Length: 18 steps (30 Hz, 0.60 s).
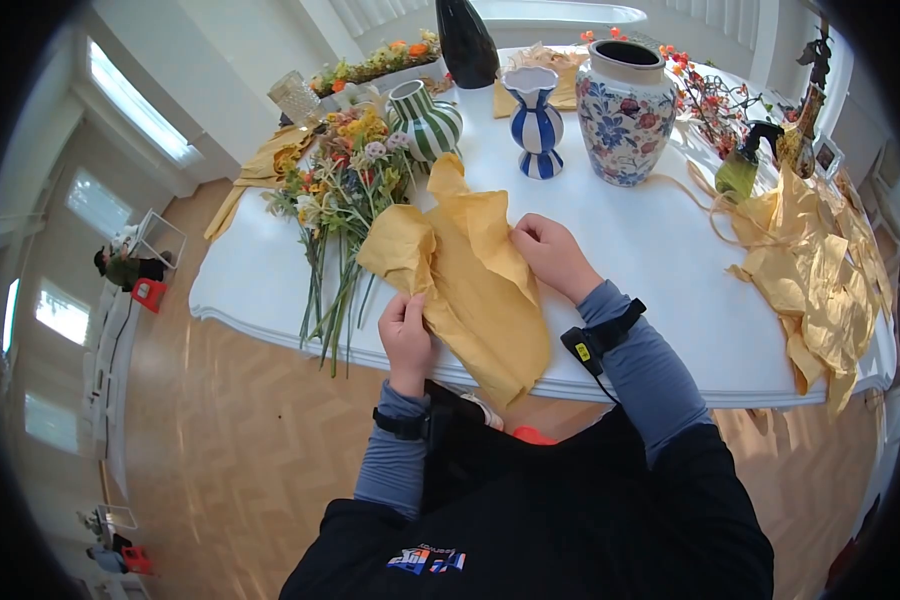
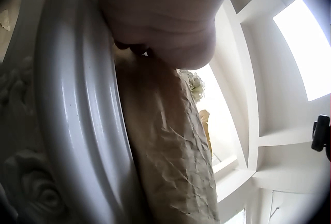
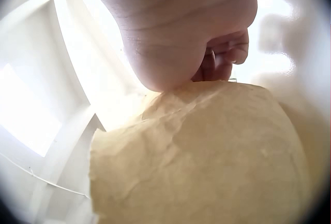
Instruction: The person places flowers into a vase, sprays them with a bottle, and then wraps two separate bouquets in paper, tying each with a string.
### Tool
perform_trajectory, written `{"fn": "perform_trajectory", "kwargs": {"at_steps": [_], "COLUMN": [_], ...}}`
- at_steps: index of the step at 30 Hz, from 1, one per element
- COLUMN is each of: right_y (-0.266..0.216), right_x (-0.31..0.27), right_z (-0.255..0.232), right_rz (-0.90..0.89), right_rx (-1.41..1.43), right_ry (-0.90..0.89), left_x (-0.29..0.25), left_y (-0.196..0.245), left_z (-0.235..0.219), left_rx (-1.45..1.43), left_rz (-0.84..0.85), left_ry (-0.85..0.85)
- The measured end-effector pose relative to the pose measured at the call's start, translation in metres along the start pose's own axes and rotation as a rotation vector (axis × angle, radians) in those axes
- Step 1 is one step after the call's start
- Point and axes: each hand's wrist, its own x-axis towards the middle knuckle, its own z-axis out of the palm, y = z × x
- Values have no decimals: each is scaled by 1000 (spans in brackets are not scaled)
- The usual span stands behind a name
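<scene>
A crinkled sheet of yellow-brown wrapping paper (image 1: 475,290) lies partly folded over the front of the white table, its lower end hanging past the edge. My left hand (image 1: 407,340) pinches its left side, near a folded flap. On the opposite side, my right hand (image 1: 555,257) grips the paper's right edge with curled fingers. In the right wrist view the paper (image 3: 201,156) spreads wide below the curled fingers. The left wrist view shows the paper (image 2: 173,146) beside the table's moulded edge, the fingertips mostly hidden. A bunch of mixed flowers (image 1: 345,190) lies just left of the paper, stems toward me.
Behind the paper stand a green-striped vase (image 1: 425,122), a blue-striped vase (image 1: 536,125), a floral vase (image 1: 625,115) and a tall black vase (image 1: 467,45). More crumpled paper (image 1: 820,270) drapes over the right end of the white table (image 1: 650,330), near a spray bottle (image 1: 740,170).
</scene>
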Motion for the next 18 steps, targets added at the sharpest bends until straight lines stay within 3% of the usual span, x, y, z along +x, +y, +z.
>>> {"fn": "perform_trajectory", "kwargs": {"at_steps": [5,10,15,18], "right_y": [10,23,13,12], "right_x": [3,10,9,9], "right_z": [-6,-8,-8,-7], "right_rz": [109,28,51,39], "right_rx": [29,57,90,106], "right_ry": [143,325,385,411], "left_x": [-3,-14,-20,-23], "left_y": [1,3,7,20], "left_z": [-7,-24,-39,-49], "left_rx": [-252,-265,-192,-233], "left_rz": [-59,-76,-170,-251], "left_ry": [140,191,268,233]}}
